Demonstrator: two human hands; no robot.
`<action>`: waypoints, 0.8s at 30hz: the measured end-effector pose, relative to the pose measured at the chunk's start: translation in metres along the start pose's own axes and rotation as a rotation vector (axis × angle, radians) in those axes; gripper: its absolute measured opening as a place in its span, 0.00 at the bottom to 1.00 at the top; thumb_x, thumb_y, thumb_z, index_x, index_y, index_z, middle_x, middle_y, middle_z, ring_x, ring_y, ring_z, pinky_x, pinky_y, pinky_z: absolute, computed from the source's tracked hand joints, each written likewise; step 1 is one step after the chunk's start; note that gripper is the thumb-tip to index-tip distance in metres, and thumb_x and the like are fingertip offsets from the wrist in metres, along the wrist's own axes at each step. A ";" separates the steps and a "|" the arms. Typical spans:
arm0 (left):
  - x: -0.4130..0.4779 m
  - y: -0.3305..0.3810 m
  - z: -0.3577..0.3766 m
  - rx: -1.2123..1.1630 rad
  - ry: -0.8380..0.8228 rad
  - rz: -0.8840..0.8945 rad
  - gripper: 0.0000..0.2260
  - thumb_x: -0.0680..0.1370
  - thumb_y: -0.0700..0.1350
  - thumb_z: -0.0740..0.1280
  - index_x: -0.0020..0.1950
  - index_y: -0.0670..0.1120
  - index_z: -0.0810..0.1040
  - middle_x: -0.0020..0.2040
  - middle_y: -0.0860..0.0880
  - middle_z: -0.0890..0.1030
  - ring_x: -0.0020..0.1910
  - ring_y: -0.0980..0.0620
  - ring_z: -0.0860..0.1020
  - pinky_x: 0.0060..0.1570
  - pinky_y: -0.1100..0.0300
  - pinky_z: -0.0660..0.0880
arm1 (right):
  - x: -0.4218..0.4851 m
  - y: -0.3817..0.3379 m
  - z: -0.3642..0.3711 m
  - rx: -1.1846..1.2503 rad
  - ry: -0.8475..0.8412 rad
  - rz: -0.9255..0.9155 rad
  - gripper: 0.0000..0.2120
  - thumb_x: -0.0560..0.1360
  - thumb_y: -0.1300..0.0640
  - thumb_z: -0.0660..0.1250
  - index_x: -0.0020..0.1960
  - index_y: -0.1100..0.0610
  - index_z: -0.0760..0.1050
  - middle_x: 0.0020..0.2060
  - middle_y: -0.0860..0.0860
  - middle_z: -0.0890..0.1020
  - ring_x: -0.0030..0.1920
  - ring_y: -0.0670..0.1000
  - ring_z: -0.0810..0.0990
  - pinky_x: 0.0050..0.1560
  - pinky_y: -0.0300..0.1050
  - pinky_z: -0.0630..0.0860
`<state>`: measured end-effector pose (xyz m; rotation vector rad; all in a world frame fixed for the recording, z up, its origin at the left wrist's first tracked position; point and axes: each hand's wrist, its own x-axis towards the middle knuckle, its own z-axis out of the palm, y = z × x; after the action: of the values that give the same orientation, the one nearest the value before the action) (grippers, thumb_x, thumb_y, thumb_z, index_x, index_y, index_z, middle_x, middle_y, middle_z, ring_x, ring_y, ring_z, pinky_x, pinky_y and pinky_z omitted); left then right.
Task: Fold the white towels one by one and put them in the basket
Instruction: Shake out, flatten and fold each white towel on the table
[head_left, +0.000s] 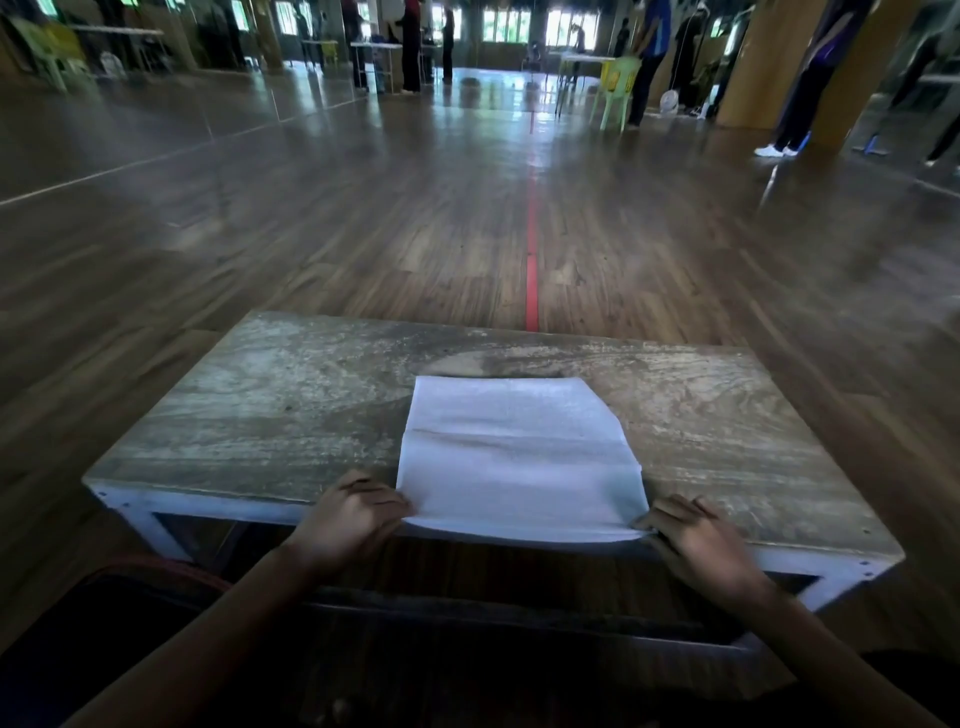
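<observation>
A white towel (514, 457) lies flat on the worn wooden table (260, 415), with a crease across its middle and its near edge hanging over the table's front edge. My left hand (353, 519) pinches the towel's near left corner. My right hand (696, 540) pinches the near right corner. No basket is in view.
The table stands on a wooden floor with a red line (532, 249) running away from it. A dark red-edged thing (104, 613) sits low at my left. Several people, tables and a green chair (618, 88) stand far off at the back.
</observation>
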<state>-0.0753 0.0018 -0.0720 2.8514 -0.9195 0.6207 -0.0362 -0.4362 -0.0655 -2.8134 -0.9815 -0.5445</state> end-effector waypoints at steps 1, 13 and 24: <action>0.001 0.000 -0.004 0.026 -0.002 0.005 0.21 0.82 0.51 0.51 0.48 0.49 0.83 0.44 0.53 0.84 0.41 0.53 0.82 0.48 0.60 0.67 | 0.001 0.002 -0.004 -0.007 0.003 -0.006 0.10 0.72 0.49 0.58 0.43 0.48 0.78 0.38 0.45 0.79 0.44 0.45 0.73 0.42 0.42 0.63; 0.130 -0.055 -0.165 0.401 0.195 0.033 0.13 0.75 0.48 0.57 0.41 0.47 0.80 0.34 0.49 0.80 0.32 0.48 0.81 0.41 0.55 0.62 | 0.133 0.035 -0.178 -0.162 0.132 0.044 0.03 0.71 0.54 0.67 0.45 0.47 0.76 0.41 0.44 0.80 0.48 0.49 0.79 0.44 0.45 0.61; 0.224 -0.041 -0.325 0.410 0.003 -0.278 0.12 0.82 0.47 0.55 0.59 0.47 0.76 0.56 0.43 0.80 0.55 0.43 0.77 0.63 0.48 0.66 | 0.198 0.037 -0.347 -0.028 0.007 0.239 0.03 0.76 0.55 0.66 0.49 0.51 0.79 0.43 0.45 0.81 0.43 0.46 0.77 0.46 0.42 0.67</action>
<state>-0.0015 -0.0218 0.3174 3.2452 -0.4153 0.8633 0.0273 -0.4271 0.3305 -2.8949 -0.6272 -0.5404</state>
